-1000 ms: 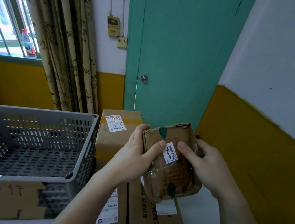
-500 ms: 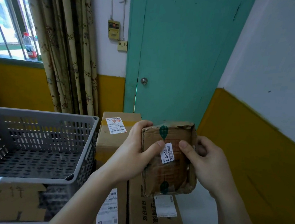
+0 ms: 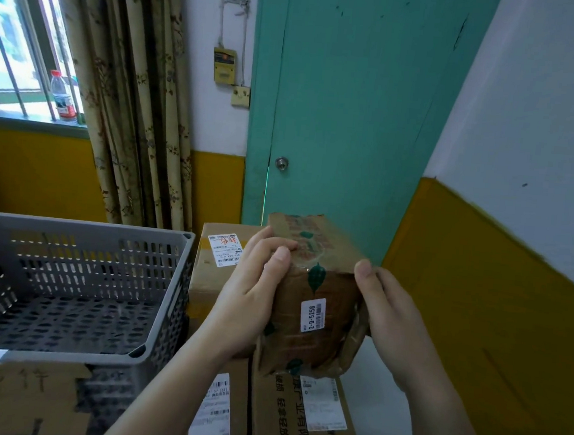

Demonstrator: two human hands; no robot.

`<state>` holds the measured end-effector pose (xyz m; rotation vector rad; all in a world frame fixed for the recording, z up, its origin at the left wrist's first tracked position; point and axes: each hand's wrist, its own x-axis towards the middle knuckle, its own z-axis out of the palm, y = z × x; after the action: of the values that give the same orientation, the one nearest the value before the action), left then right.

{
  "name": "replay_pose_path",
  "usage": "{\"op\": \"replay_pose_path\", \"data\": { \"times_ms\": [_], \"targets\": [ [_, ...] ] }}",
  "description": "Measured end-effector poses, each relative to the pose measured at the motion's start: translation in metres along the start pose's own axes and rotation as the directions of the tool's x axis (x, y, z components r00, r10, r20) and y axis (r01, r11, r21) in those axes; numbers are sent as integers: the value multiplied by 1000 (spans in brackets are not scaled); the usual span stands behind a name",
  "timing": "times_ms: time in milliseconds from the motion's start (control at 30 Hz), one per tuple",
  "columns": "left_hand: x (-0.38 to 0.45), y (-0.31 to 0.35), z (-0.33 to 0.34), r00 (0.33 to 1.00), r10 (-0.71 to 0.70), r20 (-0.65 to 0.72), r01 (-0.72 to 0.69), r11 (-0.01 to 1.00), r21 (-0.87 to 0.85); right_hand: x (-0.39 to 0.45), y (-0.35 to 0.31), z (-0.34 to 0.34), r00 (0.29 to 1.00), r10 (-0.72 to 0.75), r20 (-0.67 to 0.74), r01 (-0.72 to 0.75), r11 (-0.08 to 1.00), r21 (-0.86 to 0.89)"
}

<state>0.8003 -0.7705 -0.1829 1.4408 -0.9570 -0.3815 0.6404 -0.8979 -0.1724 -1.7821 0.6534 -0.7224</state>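
Two hands grasp one taped brown parcel (image 3: 321, 288) by its opposite sides, left hand (image 3: 251, 303) on the left edge, right hand (image 3: 390, 325) on the right, holding it aloft above the stacked cartons (image 3: 204, 289) beside the grey crate (image 3: 82, 227), label (image 3: 312, 314) facing up, presumably for reading.

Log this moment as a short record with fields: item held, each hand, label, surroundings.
item held: taped cardboard parcel, raised in front of the person
left: left hand grips the parcel's left side, fingers curled over its upper edge
right: right hand holds the parcel's right side, thumb at the upper corner
label: white sticker reading 2-0-5258, facing the camera
below: cardboard boxes with shipping labels
beside them: grey perforated crate
background: teal door; bottle on the windowsill
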Motion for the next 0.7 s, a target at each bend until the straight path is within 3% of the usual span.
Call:
{"op": "replay_pose_path", "data": {
  "times_ms": [133, 300, 533, 700],
  "targets": [
    [3, -11, -4, 994, -74, 76, 89, 972, -216, 3, 3, 5, 1000, 22, -22, -21, 999, 35],
    [9, -19, -7, 992, -116, 50, 125, 956, -267, 2, 4, 9, 997, 23, 70, -32, 992, 123],
    [2, -17, -12, 982, -177, 58, 186, 961, -207, 4, 5, 11, 984, 94, 154, -118, 981, 155],
    [4, -23, -13, 982, -182, 59, 189, 970, -154, 10, 8, 17, 989, 127, 80, -136, 982, 131]
  ]
}}
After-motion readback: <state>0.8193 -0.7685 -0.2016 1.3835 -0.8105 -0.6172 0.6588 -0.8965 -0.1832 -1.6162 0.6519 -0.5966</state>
